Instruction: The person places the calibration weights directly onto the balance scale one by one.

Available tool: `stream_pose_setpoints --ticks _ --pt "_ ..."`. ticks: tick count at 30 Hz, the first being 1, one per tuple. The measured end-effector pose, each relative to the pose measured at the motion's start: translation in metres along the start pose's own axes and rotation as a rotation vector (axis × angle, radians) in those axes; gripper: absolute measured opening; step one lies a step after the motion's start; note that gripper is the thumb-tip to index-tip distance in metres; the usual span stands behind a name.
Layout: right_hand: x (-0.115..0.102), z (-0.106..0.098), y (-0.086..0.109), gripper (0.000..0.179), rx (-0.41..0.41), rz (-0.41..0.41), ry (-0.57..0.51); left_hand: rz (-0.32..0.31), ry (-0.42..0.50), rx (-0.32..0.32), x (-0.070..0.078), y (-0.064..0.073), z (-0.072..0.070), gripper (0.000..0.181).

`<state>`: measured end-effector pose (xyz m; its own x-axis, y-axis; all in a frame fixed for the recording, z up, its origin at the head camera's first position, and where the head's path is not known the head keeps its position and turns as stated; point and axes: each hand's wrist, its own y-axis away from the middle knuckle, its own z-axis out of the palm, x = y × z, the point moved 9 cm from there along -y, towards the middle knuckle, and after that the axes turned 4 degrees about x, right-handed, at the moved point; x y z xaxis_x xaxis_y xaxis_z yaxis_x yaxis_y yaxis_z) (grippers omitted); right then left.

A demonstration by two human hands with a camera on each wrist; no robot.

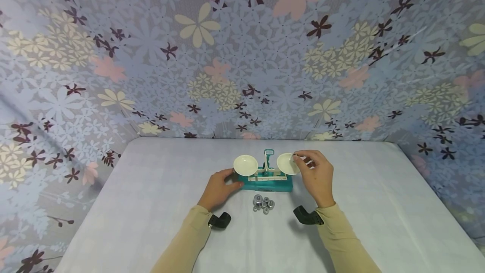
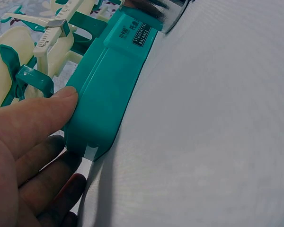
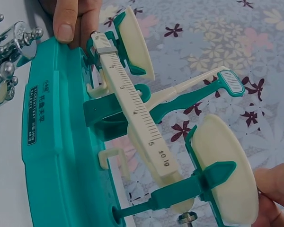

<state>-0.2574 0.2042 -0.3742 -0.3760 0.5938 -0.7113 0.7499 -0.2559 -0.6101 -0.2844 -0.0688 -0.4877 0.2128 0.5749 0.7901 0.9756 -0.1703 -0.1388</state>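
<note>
A green and cream student balance (image 1: 267, 186) stands on the table, with a left pan (image 1: 245, 165) and a right pan (image 1: 285, 163). My left hand (image 1: 217, 189) holds the left end of its base; the thumb (image 2: 61, 101) presses on the top edge and the fingers curl by the end face. At the other side my right hand (image 1: 319, 176) pinches the outer rim of the right pan, its fingertips partly hidden behind the pan in the right wrist view. The graduated beam (image 3: 132, 101) carries a metal slider near its left end.
Several shiny metal weights (image 1: 264, 203) stand grouped in front of the base, between my forearms. A pale cloth covers the table (image 1: 159, 205). Behind it rises a flower-patterned wall covering (image 1: 242, 75). Each wrist wears a black camera mount.
</note>
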Motion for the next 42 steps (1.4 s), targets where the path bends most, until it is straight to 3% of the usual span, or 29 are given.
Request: stream_pose_setpoints --ticks 42 --pt "0.017 0.014 0.009 0.013 -0.088 0.045 0.063 -0.001 0.008 0.004 0.001 0.000 -0.001 0.057"
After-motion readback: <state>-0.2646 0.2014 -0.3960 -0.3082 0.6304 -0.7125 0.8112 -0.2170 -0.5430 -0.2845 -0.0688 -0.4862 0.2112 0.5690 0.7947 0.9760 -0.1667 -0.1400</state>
